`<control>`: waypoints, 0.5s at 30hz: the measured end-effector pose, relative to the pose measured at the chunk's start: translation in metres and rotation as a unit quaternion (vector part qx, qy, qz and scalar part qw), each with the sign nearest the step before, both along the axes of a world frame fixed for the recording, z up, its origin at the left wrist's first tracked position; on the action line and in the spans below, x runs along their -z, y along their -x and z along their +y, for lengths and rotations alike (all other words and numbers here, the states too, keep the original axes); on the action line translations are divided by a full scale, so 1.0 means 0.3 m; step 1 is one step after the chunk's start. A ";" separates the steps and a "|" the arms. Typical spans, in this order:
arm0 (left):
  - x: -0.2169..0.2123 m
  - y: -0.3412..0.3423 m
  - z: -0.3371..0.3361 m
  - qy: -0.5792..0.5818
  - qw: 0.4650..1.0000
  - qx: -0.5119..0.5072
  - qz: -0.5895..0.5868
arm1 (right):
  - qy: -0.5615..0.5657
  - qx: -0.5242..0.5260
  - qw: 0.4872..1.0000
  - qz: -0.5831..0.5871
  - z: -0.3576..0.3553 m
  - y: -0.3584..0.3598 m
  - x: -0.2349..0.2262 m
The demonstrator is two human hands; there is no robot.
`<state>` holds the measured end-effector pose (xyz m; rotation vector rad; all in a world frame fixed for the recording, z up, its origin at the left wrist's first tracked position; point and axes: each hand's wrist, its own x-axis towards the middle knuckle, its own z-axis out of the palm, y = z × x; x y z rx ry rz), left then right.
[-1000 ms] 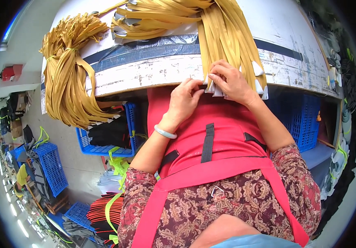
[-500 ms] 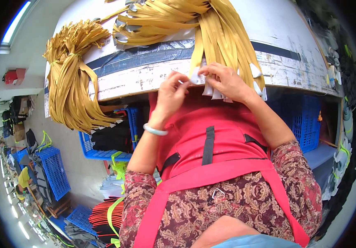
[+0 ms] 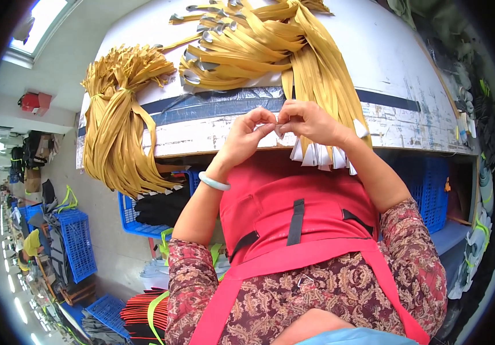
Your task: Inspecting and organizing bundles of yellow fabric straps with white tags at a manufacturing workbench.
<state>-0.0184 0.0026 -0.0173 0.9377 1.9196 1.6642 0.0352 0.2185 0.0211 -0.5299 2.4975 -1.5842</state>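
Near the front table edge, my left hand [image 3: 246, 137] and my right hand [image 3: 312, 123] meet, fingertips pinched together. Between them is the small white end [image 3: 279, 133] of a gold strap, mostly covered by my fingers. Beside and beneath my right hand, a bundle of flat gold straps [image 3: 323, 77] hangs over the edge, with several white ends [image 3: 314, 156] at the bottom. Farther back, more gold straps [image 3: 241, 60] with grey tips fan out to the left. Whether my left fingertips grip the same end or only touch it is hard to see.
A tied bundle of gold straps [image 3: 118, 126] droops over the table's left corner. Dark tape [image 3: 207, 103] runs across the white worktable [image 3: 400, 123]. Blue crates [image 3: 135, 215] stand below it, one holding black material. Grey pieces [image 3: 477, 230] hang at the right.
My hands have come closer together, closing the gap at the white strap end. The view has shifted, so the table and straps appear lower.
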 end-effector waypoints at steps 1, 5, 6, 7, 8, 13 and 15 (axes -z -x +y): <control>0.017 0.003 0.008 -0.096 0.985 -0.007 -0.141 | 0.066 0.006 0.993 -0.101 0.007 0.013 0.003; 0.031 0.003 0.048 -0.242 0.925 -0.029 -0.290 | 0.309 0.072 0.930 -0.188 0.002 0.034 0.044; 0.038 0.004 0.057 -0.252 0.926 -0.054 -0.277 | 0.308 0.072 0.929 -0.190 -0.002 0.036 0.046; 0.044 0.014 0.062 -0.251 0.925 -0.065 -0.279 | 0.311 0.074 0.927 -0.198 -0.006 0.037 0.046; 0.051 0.009 0.059 -0.251 0.924 -0.067 -0.281 | 0.314 0.076 0.924 -0.205 -0.008 0.036 0.046; 0.047 0.008 0.031 -0.233 0.927 -0.066 -0.287 | 0.257 0.061 0.941 -0.213 -0.004 0.042 0.005; 0.044 0.002 0.030 -0.234 0.927 -0.065 -0.287 | 0.233 0.070 0.955 -0.168 -0.024 0.035 -0.006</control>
